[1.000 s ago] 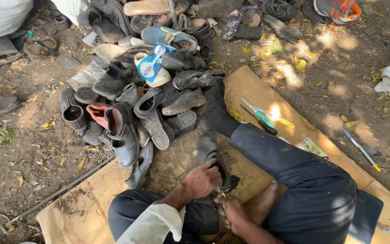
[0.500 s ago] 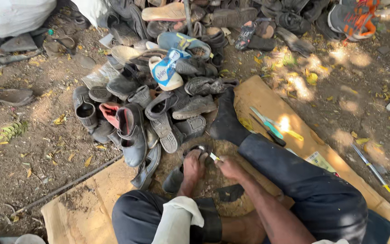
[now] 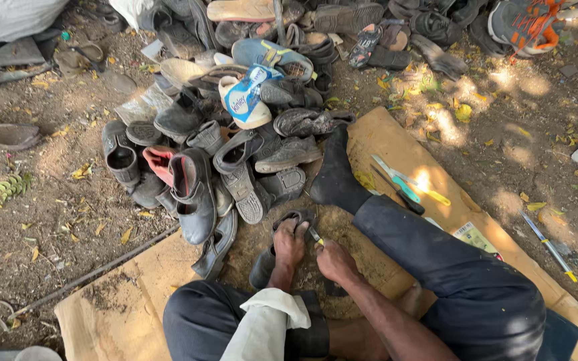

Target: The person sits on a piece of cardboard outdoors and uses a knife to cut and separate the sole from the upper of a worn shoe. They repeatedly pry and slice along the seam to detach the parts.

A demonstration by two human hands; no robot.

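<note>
I sit on a sheet of brown cardboard [image 3: 396,140] with my legs spread. My left hand [image 3: 290,244], its white sleeve rolled up, presses down on a dark worn shoe [image 3: 262,269] lying on the cardboard between my legs. My right hand [image 3: 334,259] is just to the right of it and pinches a small tool with a yellow tip [image 3: 315,236] against the shoe's upper edge. My right leg, in dark trousers and a black sock [image 3: 334,174], stretches out toward the shoe pile.
A heap of old shoes and sandals [image 3: 235,147] lies just ahead on the dirt. Teal- and yellow-handled tools [image 3: 406,184] rest on the cardboard to the right, a thin screwdriver [image 3: 548,246] lies on the ground beyond, and a metal rod [image 3: 95,271] to the left.
My right hand has come up from near my lap to the shoe, bringing the small tool to its edge. My left hand has stayed on the shoe.
</note>
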